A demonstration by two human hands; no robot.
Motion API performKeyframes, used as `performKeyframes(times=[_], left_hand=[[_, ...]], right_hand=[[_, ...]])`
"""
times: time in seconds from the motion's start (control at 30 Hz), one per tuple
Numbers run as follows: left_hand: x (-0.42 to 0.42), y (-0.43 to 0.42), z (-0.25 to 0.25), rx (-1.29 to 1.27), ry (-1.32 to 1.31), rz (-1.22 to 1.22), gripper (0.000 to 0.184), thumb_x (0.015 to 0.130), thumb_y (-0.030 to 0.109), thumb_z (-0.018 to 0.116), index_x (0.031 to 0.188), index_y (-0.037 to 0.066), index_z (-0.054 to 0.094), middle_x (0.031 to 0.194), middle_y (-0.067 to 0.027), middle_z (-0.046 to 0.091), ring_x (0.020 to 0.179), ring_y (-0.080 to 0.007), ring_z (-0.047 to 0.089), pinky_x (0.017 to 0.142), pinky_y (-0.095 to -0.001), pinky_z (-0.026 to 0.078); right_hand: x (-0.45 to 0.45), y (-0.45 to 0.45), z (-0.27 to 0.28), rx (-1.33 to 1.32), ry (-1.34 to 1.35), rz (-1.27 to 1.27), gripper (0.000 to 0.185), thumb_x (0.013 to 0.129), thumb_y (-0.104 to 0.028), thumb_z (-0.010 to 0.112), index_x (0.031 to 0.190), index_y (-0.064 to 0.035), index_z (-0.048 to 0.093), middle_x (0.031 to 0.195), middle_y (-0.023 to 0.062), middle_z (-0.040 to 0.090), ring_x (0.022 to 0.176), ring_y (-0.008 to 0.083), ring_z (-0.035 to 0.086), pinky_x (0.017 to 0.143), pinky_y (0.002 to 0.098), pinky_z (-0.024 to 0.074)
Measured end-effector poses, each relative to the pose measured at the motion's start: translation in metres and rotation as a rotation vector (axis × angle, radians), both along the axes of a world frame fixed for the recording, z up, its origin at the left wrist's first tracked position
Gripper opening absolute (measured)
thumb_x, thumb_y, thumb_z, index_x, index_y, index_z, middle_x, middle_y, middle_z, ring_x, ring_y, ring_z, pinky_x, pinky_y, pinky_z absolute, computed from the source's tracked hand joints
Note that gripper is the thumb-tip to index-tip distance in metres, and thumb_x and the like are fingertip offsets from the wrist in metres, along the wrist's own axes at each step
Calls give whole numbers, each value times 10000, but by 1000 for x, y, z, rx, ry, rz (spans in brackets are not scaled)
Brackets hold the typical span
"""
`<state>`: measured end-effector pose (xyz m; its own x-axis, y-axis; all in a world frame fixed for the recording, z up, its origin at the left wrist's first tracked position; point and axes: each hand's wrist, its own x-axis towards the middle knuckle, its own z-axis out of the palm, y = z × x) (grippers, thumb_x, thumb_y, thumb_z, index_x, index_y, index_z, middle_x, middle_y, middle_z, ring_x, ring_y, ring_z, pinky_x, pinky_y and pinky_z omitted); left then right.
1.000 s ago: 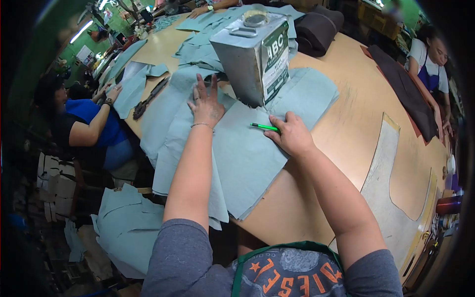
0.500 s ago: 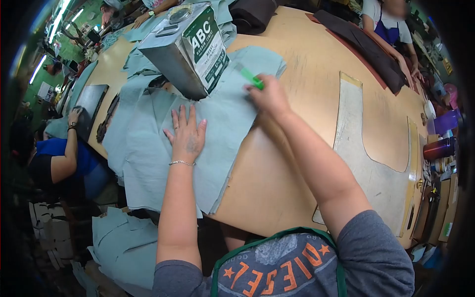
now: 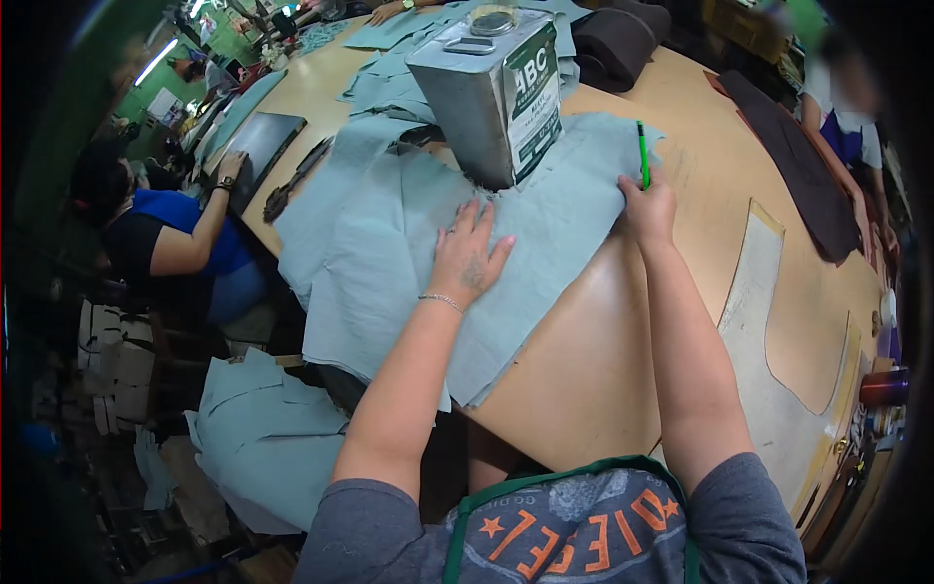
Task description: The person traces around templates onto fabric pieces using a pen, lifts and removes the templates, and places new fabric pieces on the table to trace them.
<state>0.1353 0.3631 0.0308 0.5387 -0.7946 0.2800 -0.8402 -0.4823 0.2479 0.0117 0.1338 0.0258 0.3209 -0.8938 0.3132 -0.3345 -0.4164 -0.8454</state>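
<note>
My left hand (image 3: 471, 261) presses flat, fingers apart, on a pale blue-green sheet of fabric or leather (image 3: 545, 263). Several such sheets lie overlapped beneath and left of it. In my right hand (image 3: 650, 206) is a slim bright green pen (image 3: 643, 156), pointing up and away from me. That hand is at the sheet's right edge, fingers closed round the lower part of the pen. Just beyond my left fingertips a metal can with a green and white label (image 3: 486, 107) stands on the sheets.
A pale pattern board (image 3: 749, 282) lies right on the wooden table (image 3: 574, 389). Dark rolled material (image 3: 623, 39) sits at the back, dark strips (image 3: 788, 156) at far right. Co-workers are at left (image 3: 175, 234) and right (image 3: 846, 136). More sheets (image 3: 258, 438) are piled below the table's left edge.
My right hand, blurred before, has moved along the sheet's edge toward its far right corner, and the pen now stands more upright. My left hand stays flat on the sheet. The whole view has shifted.
</note>
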Motion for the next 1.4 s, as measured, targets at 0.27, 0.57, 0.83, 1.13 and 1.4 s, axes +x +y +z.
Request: performKeyframes(times=[0.27,0.57,0.83,1.13,1.4], left_hand=[[-18,-3,37,-377,607,25,499,854,409,458,1114,-16,480,1031,-132,576,855,-245,582,746,-294,448],[-27,22,71,-874,1720,-94,420,872,369,427,1139,46,456,1085,-112,541,958,-219,553,793,-372,468],[-28,40,66,-901,1333,80,174,868,183,492,957,46,553,881,-25,596,752,-97,576,654,-256,488],[-35,62,82,-630,1353,163,336,840,331,531,947,13,549,872,-75,606,710,-111,603,532,-177,428],[-46,57,75,-220,991,339,569,790,526,517,803,-41,566,708,-91,607,545,-132,594,491,-200,423]], right_hand=[[-7,30,40,-643,-110,110,125,665,-16,609,761,-48,535,786,124,494,760,301,491,655,361,417],[-14,119,52,-872,-98,664,151,605,-92,573,664,-72,435,739,70,416,682,223,459,561,304,423],[-19,124,46,-836,-69,779,214,558,-128,612,653,-73,429,727,68,406,683,225,462,546,314,425],[-22,126,37,-865,-15,852,218,641,-217,624,646,-85,450,703,51,400,673,206,458,527,303,411],[-26,139,32,-919,32,941,206,686,-259,596,635,-108,466,705,28,398,676,168,445,507,262,389]])
